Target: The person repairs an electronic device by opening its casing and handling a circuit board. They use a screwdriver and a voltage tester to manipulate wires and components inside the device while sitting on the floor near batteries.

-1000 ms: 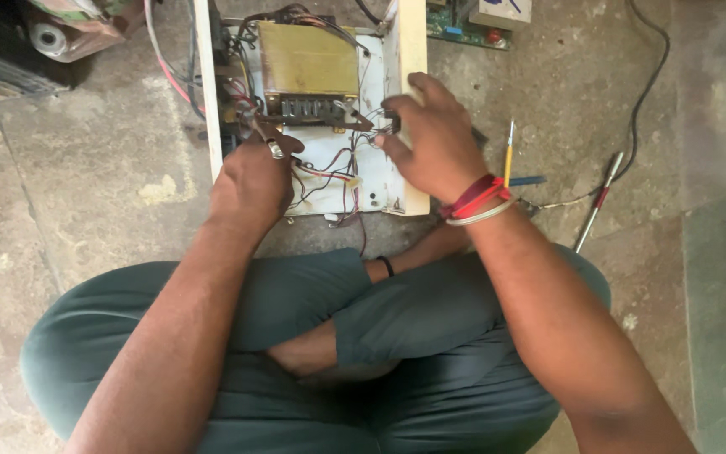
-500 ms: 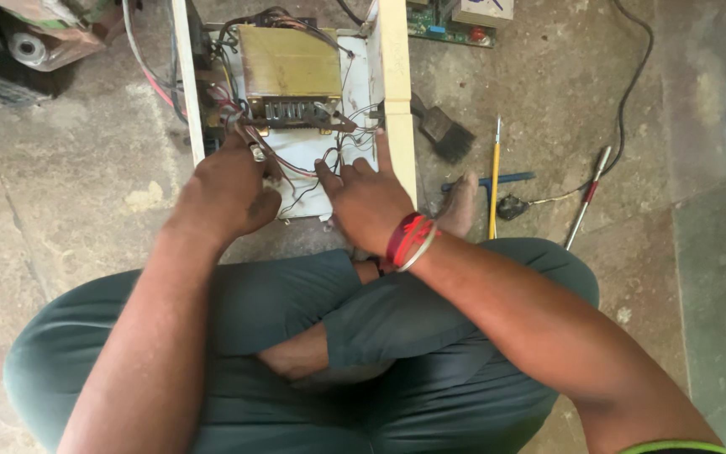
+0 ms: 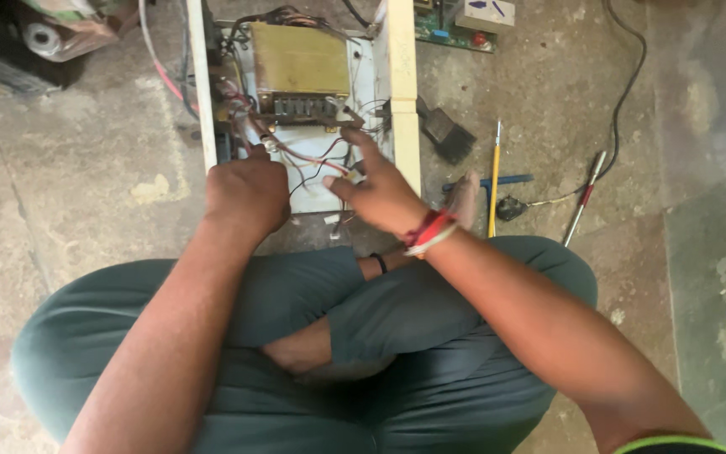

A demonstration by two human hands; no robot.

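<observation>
Seated cross-legged on concrete floor [image 3: 69, 168], upper centre of frame: open white chassis [image 3: 402, 92], long axis running from top edge of frame down toward the knees, open end nearest the body. Brass-coloured transformer [image 3: 300, 63] mounted across the upper half, terminal row facing down-frame.

Left hand [image 3: 247, 195]: closed into a loose fist at the lower left corner of chassis, knuckles up; contents of the fist hidden, so grasp cannot be told. Right hand [image 3: 380, 189]: spread open, fingers extended toward the wire bundle [image 3: 308, 160], holding nothing visible.

Hazards, as judged: snagging of loose red and white leads by spread fingers, causing strain or pull-out at the terminals; contact with bare terminals if unit is powered, which cannot be told here; tipping of chassis under uneven pressure.

Right of chassis: brush [image 3: 447, 134], yellow screwdriver [image 3: 493, 176], probe with cable [image 3: 586, 197].
</observation>
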